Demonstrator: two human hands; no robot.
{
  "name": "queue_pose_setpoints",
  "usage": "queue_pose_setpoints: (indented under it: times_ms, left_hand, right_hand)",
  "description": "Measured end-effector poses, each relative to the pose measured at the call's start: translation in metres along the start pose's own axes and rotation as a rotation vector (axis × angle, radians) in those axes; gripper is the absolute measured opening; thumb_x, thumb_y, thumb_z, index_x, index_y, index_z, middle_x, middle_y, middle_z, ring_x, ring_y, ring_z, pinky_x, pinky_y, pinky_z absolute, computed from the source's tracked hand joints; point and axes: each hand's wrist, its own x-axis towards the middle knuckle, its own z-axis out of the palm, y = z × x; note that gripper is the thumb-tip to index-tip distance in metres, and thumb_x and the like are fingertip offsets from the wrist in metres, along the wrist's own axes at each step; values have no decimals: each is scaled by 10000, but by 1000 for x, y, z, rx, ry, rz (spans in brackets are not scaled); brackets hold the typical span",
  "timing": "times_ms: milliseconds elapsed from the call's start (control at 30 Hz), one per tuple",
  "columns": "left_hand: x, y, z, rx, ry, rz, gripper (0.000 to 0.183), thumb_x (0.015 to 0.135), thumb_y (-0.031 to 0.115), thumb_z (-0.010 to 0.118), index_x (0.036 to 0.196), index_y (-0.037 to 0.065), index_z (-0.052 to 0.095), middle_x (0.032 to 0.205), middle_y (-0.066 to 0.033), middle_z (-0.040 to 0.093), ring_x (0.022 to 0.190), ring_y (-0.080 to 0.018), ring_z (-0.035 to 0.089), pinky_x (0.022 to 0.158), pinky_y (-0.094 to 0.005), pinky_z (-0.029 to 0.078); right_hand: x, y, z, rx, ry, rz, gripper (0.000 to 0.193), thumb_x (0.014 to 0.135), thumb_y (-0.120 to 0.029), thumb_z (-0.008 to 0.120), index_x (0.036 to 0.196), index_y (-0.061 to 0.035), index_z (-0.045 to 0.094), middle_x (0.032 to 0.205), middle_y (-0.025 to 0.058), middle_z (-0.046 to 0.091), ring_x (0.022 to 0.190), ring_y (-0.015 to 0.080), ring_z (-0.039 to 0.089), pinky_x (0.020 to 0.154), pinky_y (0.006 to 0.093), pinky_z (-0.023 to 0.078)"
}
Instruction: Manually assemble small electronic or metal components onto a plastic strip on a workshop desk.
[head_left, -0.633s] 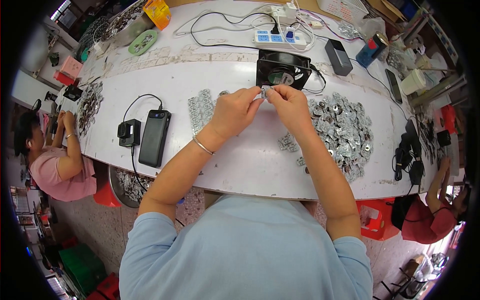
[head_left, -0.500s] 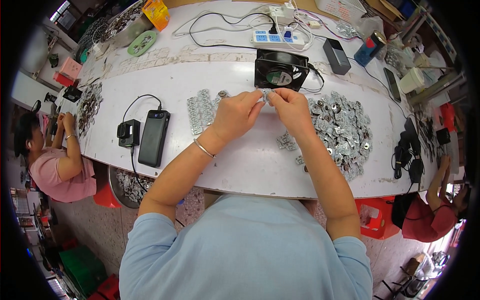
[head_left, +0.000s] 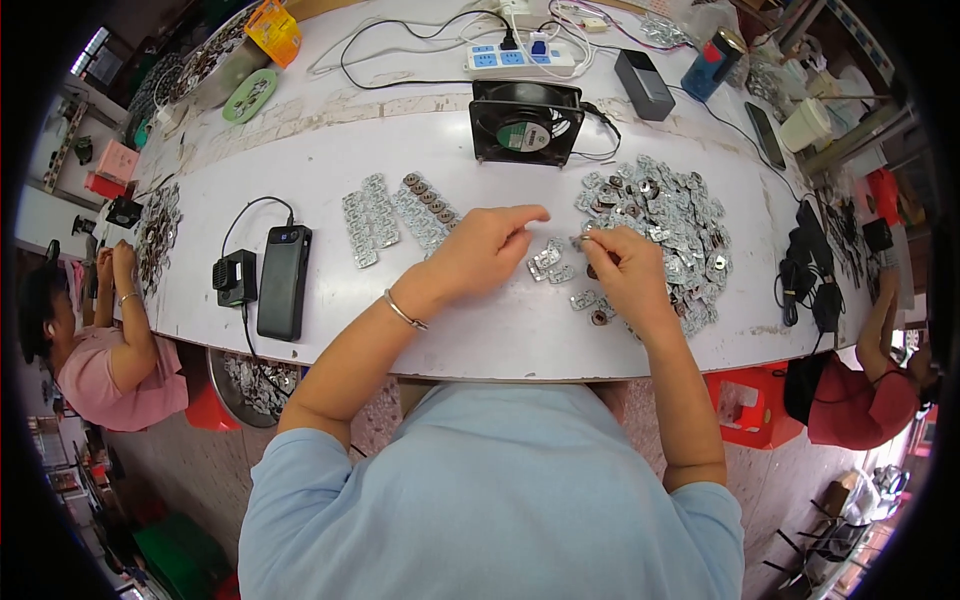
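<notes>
My left hand (head_left: 485, 252) hovers over the white table, its index finger stretched to the right and thumb apart, with no part seen between them. Beside it lie rows of small silvery metal parts (head_left: 370, 220), and one strip (head_left: 428, 205) has brown round pieces along its top; my hand hides its near end. At the left edge of a heap of the same metal parts (head_left: 690, 240), my right hand (head_left: 632, 280) pinches a small metal part (head_left: 586, 239) between thumb and fingertips. A few loose metal parts (head_left: 547, 260) lie between my hands.
A black fan (head_left: 527, 122) stands beyond my hands, before a power strip (head_left: 520, 62). A black power bank (head_left: 285, 283) and small cabled device (head_left: 235, 278) sit at left. Black cables (head_left: 812, 270) lie at right. Co-workers (head_left: 110, 345) sit at both sides.
My hands were together in front of the fan, fingers on a small metal part. They have parted: the right moved to the heap, the left drew back toward the strip. The view shifted slightly.
</notes>
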Motion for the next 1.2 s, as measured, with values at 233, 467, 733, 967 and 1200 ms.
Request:
queue_pose_setpoints:
  times_ms: [233,467,733,967,1200]
  left_hand:
    - [6,-4,22,53,77,198,205,870,118,631,1051,23,651,736,-154,626,609,-202,566,590,-317,461]
    - [-2,-4,-2,-143,-134,74,391,876,-12,511,1264,28,535,968,-110,637,696,-161,614,612,-305,483]
    - [-8,11,-32,-615,-392,46,715,885,-114,413,1528,89,177,1338,-129,491,833,-176,647,748,-286,549]
    - [-10,20,-41,-672,-484,-19,760,859,-128,397,1534,107,141,1407,-167,437,873,-202,663,753,-305,577]
    - [-10,16,-39,-733,-446,-103,764,865,-107,412,1536,126,133,1424,-203,411,857,-223,671,716,-313,587]
  right_hand:
    - [2,-11,13,157,76,-53,156,861,-97,663,966,11,702,765,112,652,624,171,587,582,310,464]
    - [6,-16,15,285,58,-39,163,876,-99,652,984,12,703,741,76,637,644,134,574,589,274,452]
    - [9,-45,27,488,-216,63,206,922,-107,622,1046,44,687,815,-5,620,657,47,505,560,202,405]
    - [8,-43,34,557,-286,106,208,933,-126,599,1028,32,695,751,-14,619,629,34,501,548,199,412]
    - [14,-46,35,456,-355,138,214,939,-161,580,979,10,702,695,-16,599,593,35,485,521,205,382]
